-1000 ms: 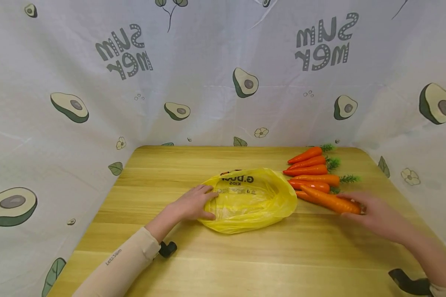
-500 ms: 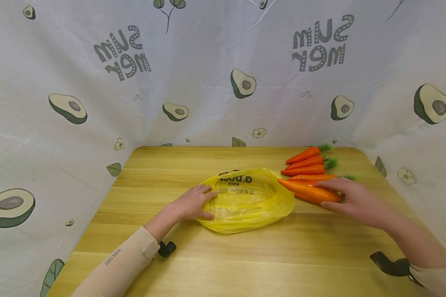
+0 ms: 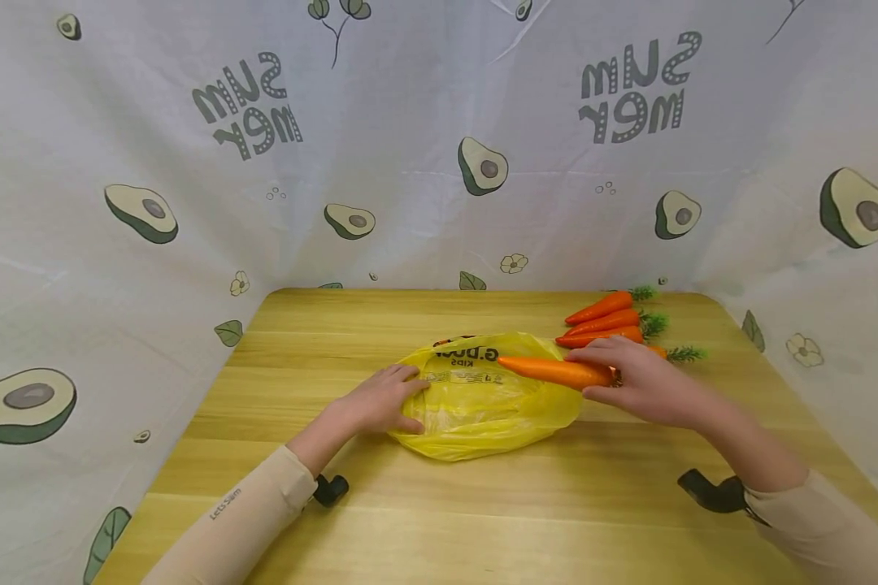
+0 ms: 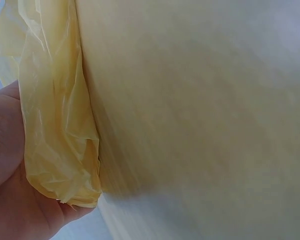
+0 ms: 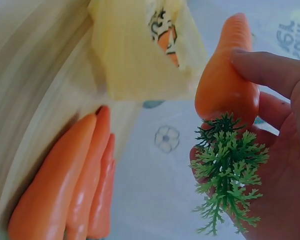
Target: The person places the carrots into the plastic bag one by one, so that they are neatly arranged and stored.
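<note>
A yellow plastic bag (image 3: 475,402) with black lettering lies on the table, its mouth gaping. At the bag's left rim rests my left hand (image 3: 384,400), thumb and fingers spread apart at the mouth. In the left wrist view, crumpled yellow film (image 4: 60,125) covers part of that hand and hides its fingertips. My right hand (image 3: 640,382) grips an orange carrot (image 3: 556,370) near its leafy end, with the tip over the bag's opening. The right wrist view shows the thumb on the carrot and its green leafy top (image 5: 227,170) hanging below.
Several more orange-red carrots (image 3: 601,308) lie side by side at the back right of the wooden table (image 3: 483,520), partly behind my right hand. A white curtain (image 3: 410,122) printed with avocados surrounds the table's back and sides.
My right hand has carried the carrot leftward from the pile, bringing its tip over the bag's mouth. The left hand and the bag have stayed in place.
</note>
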`<state>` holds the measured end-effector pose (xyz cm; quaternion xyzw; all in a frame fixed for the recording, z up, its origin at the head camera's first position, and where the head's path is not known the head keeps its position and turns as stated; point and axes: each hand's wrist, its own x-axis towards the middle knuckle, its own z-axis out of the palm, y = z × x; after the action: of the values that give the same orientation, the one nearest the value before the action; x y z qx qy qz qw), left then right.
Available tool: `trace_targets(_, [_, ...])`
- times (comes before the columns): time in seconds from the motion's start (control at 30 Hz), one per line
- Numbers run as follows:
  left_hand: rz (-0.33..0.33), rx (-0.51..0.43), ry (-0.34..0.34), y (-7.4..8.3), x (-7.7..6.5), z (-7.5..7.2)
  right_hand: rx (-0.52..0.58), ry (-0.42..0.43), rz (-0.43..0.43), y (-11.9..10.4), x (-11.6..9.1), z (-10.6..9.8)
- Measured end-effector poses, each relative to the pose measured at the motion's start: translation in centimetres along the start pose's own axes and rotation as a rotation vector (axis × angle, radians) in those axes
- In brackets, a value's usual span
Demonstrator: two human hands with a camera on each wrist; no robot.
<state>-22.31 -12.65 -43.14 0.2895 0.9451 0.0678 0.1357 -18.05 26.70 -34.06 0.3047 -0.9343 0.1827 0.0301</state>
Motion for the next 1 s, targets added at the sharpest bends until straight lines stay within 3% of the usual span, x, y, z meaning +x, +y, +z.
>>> trace_targets(0.3, [-0.011, -0.003, -0.009, 0.1, 0.1, -0.2, 0.002, -0.04, 0.012, -1.5, 2.1, 1.0])
trace_targets(1.0, [0.003, -0.017, 0.0, 0.4, 0.0, -0.3, 0.083, -0.013, 0.054, -4.5, 5.7, 4.9])
